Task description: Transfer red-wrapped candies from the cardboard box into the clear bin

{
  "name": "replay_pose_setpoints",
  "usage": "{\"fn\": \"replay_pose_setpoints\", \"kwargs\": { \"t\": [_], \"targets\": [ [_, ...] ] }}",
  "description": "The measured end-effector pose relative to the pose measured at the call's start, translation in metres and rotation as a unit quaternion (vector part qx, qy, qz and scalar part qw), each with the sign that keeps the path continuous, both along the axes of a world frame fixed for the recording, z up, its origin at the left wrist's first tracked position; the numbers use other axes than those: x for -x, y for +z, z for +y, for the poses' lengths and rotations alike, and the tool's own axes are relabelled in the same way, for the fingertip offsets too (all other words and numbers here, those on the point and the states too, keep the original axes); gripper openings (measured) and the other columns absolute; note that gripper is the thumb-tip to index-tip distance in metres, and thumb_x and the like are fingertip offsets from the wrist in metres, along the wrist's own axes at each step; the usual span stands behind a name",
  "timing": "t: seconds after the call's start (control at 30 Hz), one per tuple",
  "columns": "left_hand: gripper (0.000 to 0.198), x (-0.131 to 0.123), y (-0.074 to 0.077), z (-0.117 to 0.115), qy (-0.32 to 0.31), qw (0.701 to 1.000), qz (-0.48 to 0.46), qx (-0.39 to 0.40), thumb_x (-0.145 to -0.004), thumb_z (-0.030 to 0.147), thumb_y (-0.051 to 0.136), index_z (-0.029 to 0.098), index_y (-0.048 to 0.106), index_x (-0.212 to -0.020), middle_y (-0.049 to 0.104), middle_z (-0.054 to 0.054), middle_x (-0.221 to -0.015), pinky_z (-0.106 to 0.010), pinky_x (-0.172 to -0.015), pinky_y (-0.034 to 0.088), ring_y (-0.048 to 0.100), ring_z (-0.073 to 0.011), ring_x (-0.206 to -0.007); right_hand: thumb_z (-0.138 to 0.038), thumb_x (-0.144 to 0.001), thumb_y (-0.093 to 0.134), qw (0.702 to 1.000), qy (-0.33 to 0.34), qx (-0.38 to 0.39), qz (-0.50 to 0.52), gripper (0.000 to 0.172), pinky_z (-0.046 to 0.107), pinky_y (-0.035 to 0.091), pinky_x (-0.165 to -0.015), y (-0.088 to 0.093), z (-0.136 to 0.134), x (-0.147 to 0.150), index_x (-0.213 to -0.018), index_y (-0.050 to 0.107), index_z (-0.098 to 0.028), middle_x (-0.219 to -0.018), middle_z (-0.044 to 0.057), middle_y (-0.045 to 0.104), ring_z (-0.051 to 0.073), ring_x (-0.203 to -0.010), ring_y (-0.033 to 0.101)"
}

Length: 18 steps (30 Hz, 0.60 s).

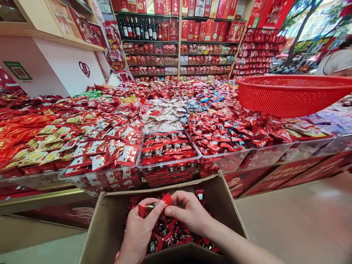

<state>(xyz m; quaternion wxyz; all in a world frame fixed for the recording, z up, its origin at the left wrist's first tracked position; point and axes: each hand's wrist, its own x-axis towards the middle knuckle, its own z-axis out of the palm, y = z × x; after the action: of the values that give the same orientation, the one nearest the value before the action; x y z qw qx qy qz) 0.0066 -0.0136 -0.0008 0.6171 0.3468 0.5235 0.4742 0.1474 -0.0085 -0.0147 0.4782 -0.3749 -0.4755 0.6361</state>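
Over an open cardboard box (228, 205), both of my hands hold small wrapped candies with red and dark wrappers. My left hand (141, 223) is closed around a wrapped candy (145, 209). My right hand (189, 212) pinches the red end of a wrapper (167, 200) between thumb and forefinger, right against the left fingertips. Whether this is one candy or two I cannot tell. Many loose candies (167, 234) of the same look lie in the box below. Just beyond the box, a clear plastic bin (168, 165) contains similar candies in neat rows.
Heaps of wrapped sweets (107, 143) fill clear bins along the counter. A red plastic basket (291, 95) rests on the heaps at right. Shelves (180, 36) with bottles and red boxes stand behind. A person in a light top (335, 62) is at the far right edge.
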Motion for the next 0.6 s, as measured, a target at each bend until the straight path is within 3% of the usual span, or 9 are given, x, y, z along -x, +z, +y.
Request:
{"fn": "replay_pose_setpoints", "kwargs": {
  "t": [0.17,0.27,0.33,0.4,0.5,0.6],
  "targets": [
    [0.027,0.003,0.001,-0.001,-0.020,0.999,0.026,0.000,-0.053,0.035,0.075,0.014,0.064,-0.066,0.064,0.001,-0.055,-0.021,-0.055,0.046,0.055,-0.0108,-0.054,-0.042,-0.058,0.072,0.999,0.019,-0.010,-0.048,0.032,0.023,0.040,-0.056,0.000,0.000,-0.002,-0.070,0.065,-0.014,-0.062,-0.001,0.058,0.010,-0.057,0.048],
    [0.026,0.005,0.006,-0.002,-0.032,0.998,0.049,-0.003,-0.051,0.033,0.077,0.014,0.064,-0.062,0.062,0.003,-0.051,-0.017,-0.049,0.042,0.051,-0.0079,-0.049,-0.040,-0.060,0.071,0.996,0.032,-0.028,-0.078,0.030,0.022,0.039,-0.054,0.011,-0.002,-0.008,-0.070,0.064,-0.013,-0.060,-0.001,0.057,0.009,-0.055,0.046],
    [0.028,0.007,0.011,-0.003,-0.032,0.998,0.046,-0.001,-0.052,0.037,0.076,0.016,0.063,-0.065,0.062,0.003,-0.051,-0.017,-0.048,0.041,0.052,-0.0078,-0.048,-0.038,-0.064,0.069,0.993,0.007,-0.049,-0.103,0.026,0.022,0.040,-0.052,0.029,0.001,-0.017,-0.070,0.062,-0.014,-0.060,-0.001,0.057,0.009,-0.054,0.047],
    [0.032,0.009,0.013,-0.004,-0.024,0.999,0.039,0.003,-0.053,0.042,0.074,0.017,0.061,-0.068,0.065,0.002,-0.054,-0.017,-0.050,0.043,0.056,-0.0100,-0.052,-0.035,-0.068,0.066,0.984,-0.061,-0.109,-0.128,0.022,0.023,0.042,-0.055,0.054,0.011,-0.031,-0.075,0.060,-0.015,-0.067,0.001,0.060,0.011,-0.059,0.052],
    [0.035,0.012,0.009,-0.005,-0.010,0.999,0.041,0.004,-0.053,0.045,0.073,0.017,0.061,-0.069,0.066,0.001,-0.056,-0.018,-0.054,0.044,0.060,-0.0123,-0.058,-0.029,-0.071,0.063,0.941,-0.165,-0.233,-0.182,0.016,0.025,0.044,-0.060,0.090,0.038,-0.052,-0.080,0.060,-0.016,-0.073,0.002,0.062,0.012,-0.065,0.056],
    [0.037,0.012,0.001,-0.007,-0.006,0.999,0.047,0.003,-0.051,0.046,0.074,0.016,0.061,-0.068,0.064,0.002,-0.051,-0.018,-0.052,0.042,0.057,-0.0105,-0.053,-0.024,-0.070,0.063,0.890,-0.168,-0.298,-0.302,0.010,0.024,0.041,-0.058,0.106,0.069,-0.063,-0.075,0.063,-0.015,-0.068,0.002,0.063,0.012,-0.062,0.054]
  ]
}}
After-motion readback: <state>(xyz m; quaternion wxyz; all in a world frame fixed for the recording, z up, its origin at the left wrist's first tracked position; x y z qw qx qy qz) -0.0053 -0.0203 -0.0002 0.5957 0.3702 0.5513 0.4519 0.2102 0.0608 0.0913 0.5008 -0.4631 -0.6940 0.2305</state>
